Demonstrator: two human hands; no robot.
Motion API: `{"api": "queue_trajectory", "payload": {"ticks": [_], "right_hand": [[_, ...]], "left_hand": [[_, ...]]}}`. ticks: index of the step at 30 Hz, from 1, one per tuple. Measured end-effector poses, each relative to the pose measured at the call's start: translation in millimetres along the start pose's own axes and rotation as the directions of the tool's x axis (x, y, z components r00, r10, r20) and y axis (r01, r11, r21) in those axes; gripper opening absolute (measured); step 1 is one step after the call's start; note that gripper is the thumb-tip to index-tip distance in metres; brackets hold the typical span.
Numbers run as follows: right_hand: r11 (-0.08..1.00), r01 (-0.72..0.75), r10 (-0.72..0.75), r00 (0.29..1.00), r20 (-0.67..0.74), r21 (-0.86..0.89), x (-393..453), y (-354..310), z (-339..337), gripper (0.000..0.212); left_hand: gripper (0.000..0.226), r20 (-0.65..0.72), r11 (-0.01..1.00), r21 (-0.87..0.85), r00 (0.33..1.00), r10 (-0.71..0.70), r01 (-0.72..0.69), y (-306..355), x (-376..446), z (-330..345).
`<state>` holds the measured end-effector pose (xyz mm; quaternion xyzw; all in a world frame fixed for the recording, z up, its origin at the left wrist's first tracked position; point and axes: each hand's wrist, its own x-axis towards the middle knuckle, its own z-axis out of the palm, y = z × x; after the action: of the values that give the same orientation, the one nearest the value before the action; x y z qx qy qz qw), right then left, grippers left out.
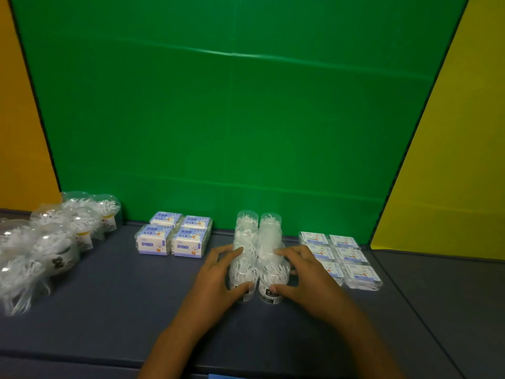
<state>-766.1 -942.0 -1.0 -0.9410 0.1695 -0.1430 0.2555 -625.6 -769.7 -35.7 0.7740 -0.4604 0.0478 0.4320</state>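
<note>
Item: clear cylindrical plastic jars of white floss picks [269, 233], upright in two touching columns at the middle of the dark blue-grey tabletop [109, 310]

Hold: your left hand [218, 274] cups the left column, fingers curled along its flank, thumb on the front of the nearest jar. Your right hand [308, 272] mirrors it on the right column. Both are clamped on the block.

Neighbours: four blue-and-white cardboard boxes [175, 237] near on the left; flat clear plastic packs [343, 258] just beside your right hand; bagged clear tubs of picks [54, 242] well apart, far left

Risks: squeeze unevenly and a light jar will likely tip or pop out of line. Slide the block rightward and your knuckles may shove the flat packs out of their rows
</note>
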Motion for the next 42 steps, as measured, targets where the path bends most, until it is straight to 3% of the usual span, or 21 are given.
{"api": "queue_trajectory", "payload": {"ticks": [5,9,13,18,22,27,31,36,42], "right_hand": [[1.0,0.001,0.0,1.0,0.031,-0.015,2.4,2.4,-4.9,0.076],[0.994,-0.016,0.023,0.998,-0.063,0.108,12.7,7.6,-13.0,0.059],[0.961,-0.068,0.104,0.987,-0.12,0.268,37.5,10.8,-9.6,0.044],[0.943,-0.102,0.143,0.984,-0.11,0.317,56.2,13.1,3.3,0.036],[0.934,-0.113,0.158,0.981,-0.11,0.338,60.7,20.7,3.2,0.035],[0.95,-0.118,0.17,0.972,-0.162,0.29,84.9,29.4,-1.7,0.047],[0.962,-0.108,0.145,0.98,-0.136,0.253,102.5,29.3,-0.3,0.047],[0.972,-0.106,0.137,0.981,-0.139,0.209,105.6,28.9,-1.0,0.047],[0.996,-0.077,0.068,0.979,-0.19,-0.043,92.0,23.0,-15.5,0.046]], "left_hand": [[0.074,0.007,0.997,-0.075,1.0,0.008,-0.007,-5.3,2.4,-3.5],[0.044,-0.036,0.953,-0.292,0.995,-0.092,0.077,0.4,16.9,-15.6],[0.039,-0.049,0.97,-0.188,0.984,-0.169,0.157,-8.0,48.6,-15.4],[0.032,0.063,0.983,-0.158,0.995,-0.082,0.091,-7.2,69.6,-2.3],[0.03,0.019,0.976,-0.183,0.992,-0.121,0.123,-14.9,72.0,-1.0],[0.037,-0.009,0.97,-0.097,0.974,-0.225,0.223,-28.9,97.8,-3.7],[0.03,0.074,0.983,-0.04,0.981,-0.178,0.182,-21.6,117.5,1.3],[0.03,0.056,0.984,-0.025,0.983,-0.173,0.175,-21.9,122.0,5.3],[0.04,-0.002,0.969,0.187,0.987,-0.162,0.16,-31.3,113.7,-9.6]]}}
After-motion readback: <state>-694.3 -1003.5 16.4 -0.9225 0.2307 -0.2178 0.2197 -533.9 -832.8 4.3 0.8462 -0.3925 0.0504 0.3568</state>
